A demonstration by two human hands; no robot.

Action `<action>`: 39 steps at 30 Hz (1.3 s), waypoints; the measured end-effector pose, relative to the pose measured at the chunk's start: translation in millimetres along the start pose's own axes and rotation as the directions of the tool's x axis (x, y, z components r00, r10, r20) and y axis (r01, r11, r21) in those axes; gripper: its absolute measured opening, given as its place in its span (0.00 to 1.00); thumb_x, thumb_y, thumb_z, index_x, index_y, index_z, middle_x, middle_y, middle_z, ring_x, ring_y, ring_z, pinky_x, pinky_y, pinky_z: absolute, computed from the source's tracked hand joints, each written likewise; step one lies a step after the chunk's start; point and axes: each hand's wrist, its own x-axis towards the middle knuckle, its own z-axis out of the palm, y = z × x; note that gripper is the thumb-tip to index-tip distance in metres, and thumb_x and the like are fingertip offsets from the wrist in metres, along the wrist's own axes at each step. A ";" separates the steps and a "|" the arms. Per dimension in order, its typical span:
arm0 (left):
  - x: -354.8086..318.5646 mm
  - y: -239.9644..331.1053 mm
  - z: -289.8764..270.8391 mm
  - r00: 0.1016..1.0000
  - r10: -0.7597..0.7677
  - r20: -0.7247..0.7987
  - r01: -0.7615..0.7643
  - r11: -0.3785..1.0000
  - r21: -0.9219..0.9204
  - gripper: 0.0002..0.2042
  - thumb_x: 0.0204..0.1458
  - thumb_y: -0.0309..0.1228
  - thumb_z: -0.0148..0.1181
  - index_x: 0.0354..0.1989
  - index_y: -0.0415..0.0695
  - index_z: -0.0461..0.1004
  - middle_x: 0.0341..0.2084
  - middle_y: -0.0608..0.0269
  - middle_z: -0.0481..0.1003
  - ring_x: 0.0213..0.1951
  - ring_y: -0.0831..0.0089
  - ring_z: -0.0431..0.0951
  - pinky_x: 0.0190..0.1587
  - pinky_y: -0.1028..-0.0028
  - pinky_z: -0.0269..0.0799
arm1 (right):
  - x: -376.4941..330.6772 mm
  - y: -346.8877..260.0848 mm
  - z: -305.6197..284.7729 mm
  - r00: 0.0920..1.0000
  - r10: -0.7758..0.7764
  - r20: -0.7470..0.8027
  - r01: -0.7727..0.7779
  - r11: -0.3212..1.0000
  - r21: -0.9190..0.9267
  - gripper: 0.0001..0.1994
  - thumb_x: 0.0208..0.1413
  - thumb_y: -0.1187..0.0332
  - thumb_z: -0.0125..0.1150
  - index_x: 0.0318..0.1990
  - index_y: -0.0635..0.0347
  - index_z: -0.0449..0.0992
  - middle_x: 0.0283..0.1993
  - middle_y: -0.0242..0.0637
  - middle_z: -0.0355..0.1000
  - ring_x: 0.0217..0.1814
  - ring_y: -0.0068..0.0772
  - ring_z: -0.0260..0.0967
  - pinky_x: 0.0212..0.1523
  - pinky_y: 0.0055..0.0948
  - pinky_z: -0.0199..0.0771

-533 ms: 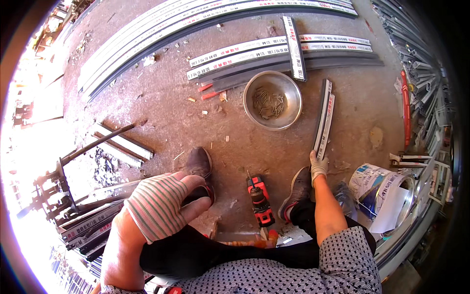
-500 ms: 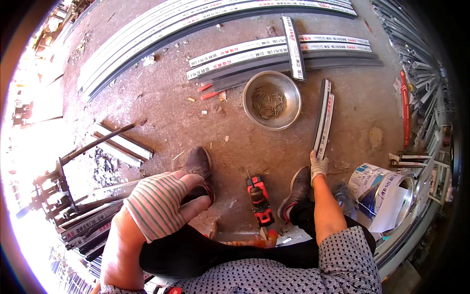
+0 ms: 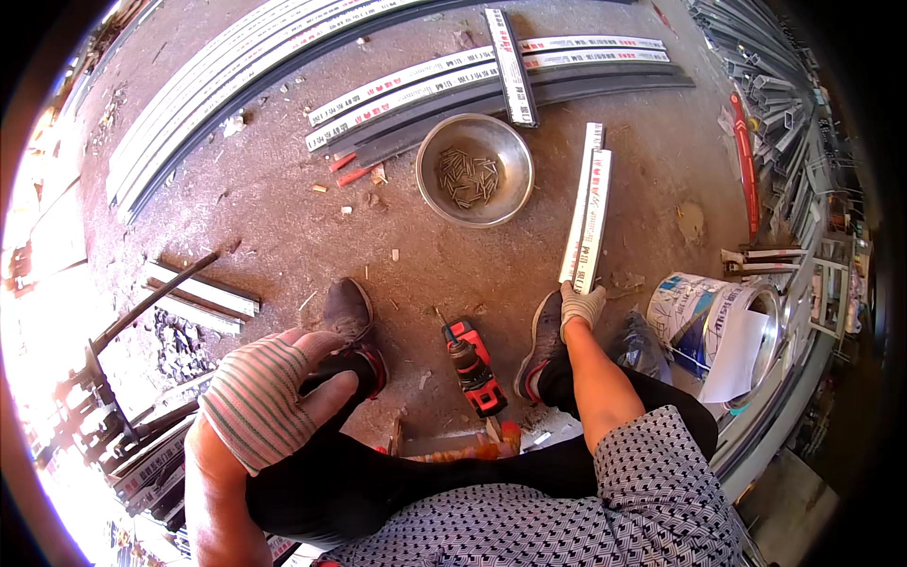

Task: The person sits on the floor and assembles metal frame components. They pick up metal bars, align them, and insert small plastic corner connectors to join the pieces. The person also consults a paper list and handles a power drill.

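Dusty concrete floor [image 3: 283, 208], littered with shavings and small scraps, carries all items observed.

Right hand [image 3: 580, 304], in a light knit glove: fingers [image 3: 576, 291] are curled closed over the near end of a short white metal channel piece [image 3: 588, 213]. That piece lies flat on the floor, running away from the person, with a second similar strip lying against it on the side toward the bowl.

Left hand [image 3: 269, 392], in a striped knit glove: fingers [image 3: 326, 397] are loosely spread and hold nothing; the hand hangs above the left knee, close to the left shoe [image 3: 348, 312].

Landmark: round steel bowl [image 3: 474, 170], holding a scatter of small screws.
- The held channel piece lies just right of the bowl, not touching it.
- Nearer the person than the bowl, a red and black cordless drill [image 3: 474, 369] lies on the floor between the left shoe and the right shoe [image 3: 543, 342].
- Beyond the bowl, long white and grey profile lengths [image 3: 453, 76] lie side by side; one short length crosses them just past the bowl's far rim.
- Left of the bowl, small red scraps [image 3: 348, 170] lie on the floor.
- Well right of the bowl and nearer the person, a printed bucket [image 3: 713, 326] lies tipped on its side.
- Far left of the bowl, short offcuts [image 3: 200, 295] lie beside a dark rod.
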 end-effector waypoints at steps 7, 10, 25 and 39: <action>0.5 0.2 -0.3 0.999 0.029 -0.023 -0.029 1.000 -0.006 0.18 0.53 0.33 0.64 0.51 0.39 0.78 0.36 0.52 0.80 0.39 0.59 0.84 0.43 0.65 0.79 | 3.4 16.6 12.3 0.999 0.044 -0.014 -0.041 0.991 0.127 0.36 0.41 0.54 0.76 0.53 0.71 0.71 0.54 0.60 0.74 0.56 0.58 0.74 0.57 0.48 0.73; 0.7 0.3 -0.1 0.999 0.035 -0.028 -0.034 0.999 0.026 0.18 0.53 0.33 0.64 0.50 0.39 0.78 0.35 0.52 0.80 0.38 0.59 0.83 0.42 0.65 0.78 | -1.2 7.7 1.7 0.995 0.096 0.030 -0.100 0.954 0.282 0.33 0.42 0.56 0.74 0.52 0.70 0.71 0.49 0.58 0.77 0.51 0.57 0.77 0.53 0.47 0.75; 2.3 4.4 -0.5 0.998 0.033 -0.048 -0.033 0.999 -0.003 0.17 0.52 0.32 0.65 0.49 0.38 0.78 0.33 0.52 0.79 0.37 0.60 0.82 0.42 0.67 0.77 | 17.5 3.9 14.1 0.999 -0.020 0.041 0.000 0.898 0.440 0.29 0.44 0.63 0.74 0.51 0.72 0.70 0.42 0.52 0.78 0.42 0.46 0.78 0.43 0.40 0.76; -4.6 -2.4 0.8 0.998 0.044 -0.054 -0.046 0.999 -0.019 0.17 0.54 0.31 0.63 0.51 0.38 0.77 0.36 0.53 0.79 0.38 0.62 0.82 0.44 0.67 0.77 | -2.6 -35.0 -15.3 0.991 0.061 0.119 -0.133 0.553 0.822 0.29 0.53 0.68 0.74 0.56 0.73 0.66 0.50 0.45 0.75 0.43 0.34 0.73 0.42 0.33 0.75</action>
